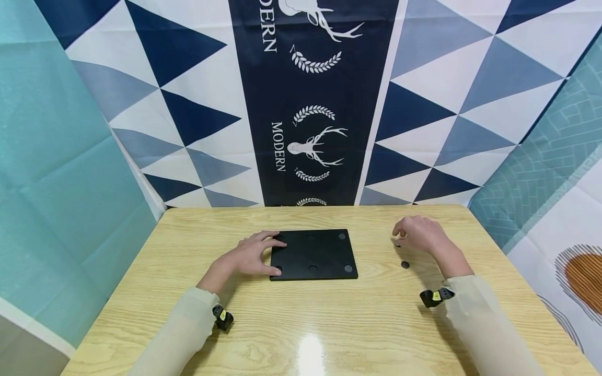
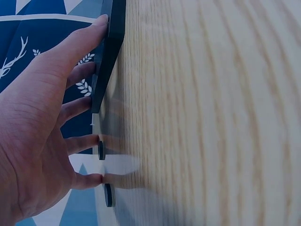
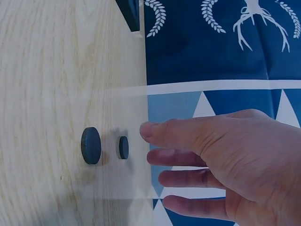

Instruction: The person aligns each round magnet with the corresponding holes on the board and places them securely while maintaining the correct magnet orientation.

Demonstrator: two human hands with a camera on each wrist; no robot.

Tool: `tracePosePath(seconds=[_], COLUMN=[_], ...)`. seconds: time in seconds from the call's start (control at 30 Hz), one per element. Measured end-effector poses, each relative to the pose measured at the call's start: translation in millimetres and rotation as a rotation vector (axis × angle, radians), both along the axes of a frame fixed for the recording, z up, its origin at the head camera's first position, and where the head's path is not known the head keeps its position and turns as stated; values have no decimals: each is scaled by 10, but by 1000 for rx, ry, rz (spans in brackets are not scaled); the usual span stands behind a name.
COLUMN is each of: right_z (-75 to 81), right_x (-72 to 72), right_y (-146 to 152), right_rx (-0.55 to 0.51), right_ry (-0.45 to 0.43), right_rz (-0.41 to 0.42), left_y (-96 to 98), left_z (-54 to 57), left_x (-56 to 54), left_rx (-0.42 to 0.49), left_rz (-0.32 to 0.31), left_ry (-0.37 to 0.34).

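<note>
A flat black rectangular board (image 1: 324, 253) with several round spots lies on the table. My left hand (image 1: 254, 256) is spread over its left edge, thumb and a finger touching the board. In the left wrist view, two small dark discs (image 2: 108, 195) stand out near the outer fingertips; the head view hides them behind that hand. To the right, my right hand (image 1: 420, 233) hovers with fingers bent and nothing visible between them. A small black disc (image 1: 405, 265) lies just in front of it, and another disc (image 1: 397, 244) is partly under its fingertips.
The wooden table (image 1: 263, 324) ends at a patterned cloth wall (image 1: 197, 104) behind the board. Teal cloth (image 1: 61, 172) hangs along the left side. Each wrist wears a small black camera (image 1: 435, 297).
</note>
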State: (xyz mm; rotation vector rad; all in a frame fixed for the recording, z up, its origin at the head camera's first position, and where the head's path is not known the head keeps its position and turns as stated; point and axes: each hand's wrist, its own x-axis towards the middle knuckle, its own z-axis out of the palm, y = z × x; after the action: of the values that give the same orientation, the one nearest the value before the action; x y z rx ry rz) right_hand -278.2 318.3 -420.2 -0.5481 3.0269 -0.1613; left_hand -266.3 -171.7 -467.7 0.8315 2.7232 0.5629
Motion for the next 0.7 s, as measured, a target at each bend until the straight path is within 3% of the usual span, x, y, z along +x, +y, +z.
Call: tracePosePath(seconds=[0.27, 0.47, 0.7], right_z=[-36, -97, -127], right_x=[-12, -19, -8], right_y=[13, 35, 34], right_rx=[3, 3, -10], right_ry=[-13, -16, -29], right_rz=[8, 5, 10], left_y=[-27, -47, -27], left_z=[-43, -112, -42], left_x=[-31, -62, -32], left_rx=[21, 71, 34], left_rz=[-9, 24, -19], left_ry=[0, -29, 3])
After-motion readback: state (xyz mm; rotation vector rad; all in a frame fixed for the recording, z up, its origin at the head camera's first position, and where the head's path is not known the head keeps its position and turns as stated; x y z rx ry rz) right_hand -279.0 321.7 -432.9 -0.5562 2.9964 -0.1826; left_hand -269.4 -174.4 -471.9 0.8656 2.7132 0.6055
